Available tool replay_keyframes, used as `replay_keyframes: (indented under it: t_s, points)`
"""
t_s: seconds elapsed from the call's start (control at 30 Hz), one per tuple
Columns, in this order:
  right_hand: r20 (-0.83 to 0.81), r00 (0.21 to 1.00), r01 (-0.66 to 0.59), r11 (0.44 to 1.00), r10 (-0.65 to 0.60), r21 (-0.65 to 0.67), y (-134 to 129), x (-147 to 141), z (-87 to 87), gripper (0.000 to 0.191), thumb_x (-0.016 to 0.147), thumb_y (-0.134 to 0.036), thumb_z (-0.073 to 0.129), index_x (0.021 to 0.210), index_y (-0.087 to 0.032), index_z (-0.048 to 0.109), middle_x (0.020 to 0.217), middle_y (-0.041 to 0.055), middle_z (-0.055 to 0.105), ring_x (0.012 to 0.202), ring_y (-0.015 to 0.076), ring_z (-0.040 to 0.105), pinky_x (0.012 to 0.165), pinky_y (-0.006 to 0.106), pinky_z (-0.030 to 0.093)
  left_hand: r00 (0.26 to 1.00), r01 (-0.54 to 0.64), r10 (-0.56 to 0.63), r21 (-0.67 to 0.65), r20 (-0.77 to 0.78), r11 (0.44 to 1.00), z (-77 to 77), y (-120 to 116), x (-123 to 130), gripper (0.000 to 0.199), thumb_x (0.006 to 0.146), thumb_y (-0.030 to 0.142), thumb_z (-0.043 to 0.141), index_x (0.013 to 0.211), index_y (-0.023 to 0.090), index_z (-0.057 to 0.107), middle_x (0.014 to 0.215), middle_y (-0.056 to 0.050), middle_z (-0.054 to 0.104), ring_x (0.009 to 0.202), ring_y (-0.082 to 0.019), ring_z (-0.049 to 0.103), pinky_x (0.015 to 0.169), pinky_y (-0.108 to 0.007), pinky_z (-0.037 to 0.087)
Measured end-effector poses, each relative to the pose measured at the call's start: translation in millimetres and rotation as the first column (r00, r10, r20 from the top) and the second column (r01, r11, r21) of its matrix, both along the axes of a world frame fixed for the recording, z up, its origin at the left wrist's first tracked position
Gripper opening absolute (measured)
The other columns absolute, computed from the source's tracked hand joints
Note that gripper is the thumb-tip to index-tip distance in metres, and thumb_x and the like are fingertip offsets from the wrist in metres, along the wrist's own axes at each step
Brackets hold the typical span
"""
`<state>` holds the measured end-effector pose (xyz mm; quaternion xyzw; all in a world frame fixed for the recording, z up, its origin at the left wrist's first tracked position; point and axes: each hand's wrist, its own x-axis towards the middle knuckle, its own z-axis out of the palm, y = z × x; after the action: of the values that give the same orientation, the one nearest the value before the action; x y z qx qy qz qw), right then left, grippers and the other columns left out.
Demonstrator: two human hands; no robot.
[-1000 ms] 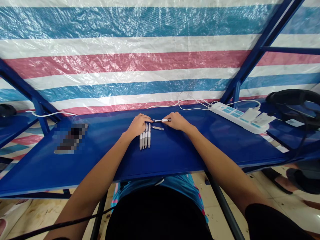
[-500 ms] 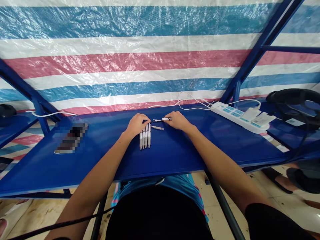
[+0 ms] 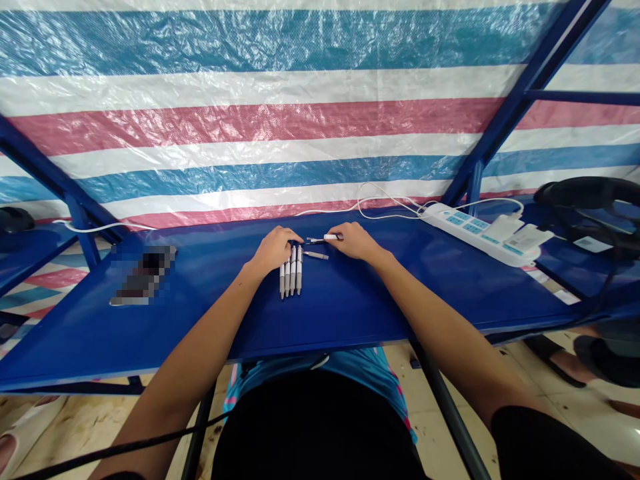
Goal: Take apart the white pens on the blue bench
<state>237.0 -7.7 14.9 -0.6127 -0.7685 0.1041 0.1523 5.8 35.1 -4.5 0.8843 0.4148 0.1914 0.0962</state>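
My right hand [image 3: 354, 241] is closed on a white pen barrel [image 3: 332, 237], and thin dark and clear parts stick out of it to the left. My left hand [image 3: 274, 248] rests over the upper ends of several white pens with grey grips [image 3: 291, 275], which lie side by side. Its thumb and forefinger are drawn together; whatever lies between them is too small to make out. Between the hands a loose grey pen piece [image 3: 316, 255] lies on the blue table [image 3: 320, 313].
A blurred-out, phone-shaped object [image 3: 144, 275] lies at the left. Toward the right are a white power strip [image 3: 475, 233] with plugged-in chargers, white cables [image 3: 383, 207] and a black headset-like device [image 3: 590, 210]. A striped plastic sheet [image 3: 280, 120] hangs behind, between blue metal posts [image 3: 500, 127].
My left fingertips have shifted very slightly to the right. The right hand keeps its hold on the pen barrel, and the row of pens lies as before.
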Motion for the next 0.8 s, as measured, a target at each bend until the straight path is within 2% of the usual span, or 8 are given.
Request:
replay_keyframes:
  t_s: [0.2, 0.47, 0.8]
  points:
    - [0.001, 1.0, -0.002, 1.0, 0.002, -0.004, 0.2, -0.4, 0.0, 0.026, 0.098, -0.029, 0.058, 0.106, -0.021, 0.082, 0.091, 0.0092, 0.077, 0.08, 0.0217, 0.065, 0.069, 0.028, 0.038, 0.999, 0.001, -0.003, 0.032, 0.04, 1.0, -0.9, 0.5, -1.3, 0.059, 0.079, -0.003, 0.041, 0.112, 0.025, 0.081, 0.119, -0.003, 0.078, 0.115, -0.025, 0.066, 0.105, -0.043, 0.057]
    - [-0.019, 0.999, -0.034, 0.999, 0.035, 0.022, 2.3, 2.1, -3.4, 0.027, 0.097, -0.031, 0.057, 0.103, -0.021, 0.081, 0.086, 0.008, 0.076, 0.076, 0.0201, 0.063, 0.066, 0.028, 0.037, 0.999, 0.04, -0.04, -0.001, 0.034, 0.999, -5.5, 5.7, -1.9, 0.058, 0.071, -0.002, 0.043, 0.102, 0.025, 0.084, 0.113, -0.001, 0.08, 0.113, -0.024, 0.069, 0.107, -0.043, 0.057]
    - [-0.026, 0.999, -0.023, 1.0, 0.024, 0.02, 0.7, 1.0, -1.8, 0.027, 0.098, -0.03, 0.057, 0.1, -0.019, 0.081, 0.084, 0.0082, 0.075, 0.074, 0.0199, 0.062, 0.067, 0.029, 0.036, 0.999, 0.044, -0.044, -0.015, 0.022, 0.999, -10.9, 10.4, -3.3, 0.058, 0.076, 0.0, 0.046, 0.115, 0.024, 0.081, 0.126, -0.001, 0.077, 0.122, -0.025, 0.066, 0.116, -0.046, 0.051]
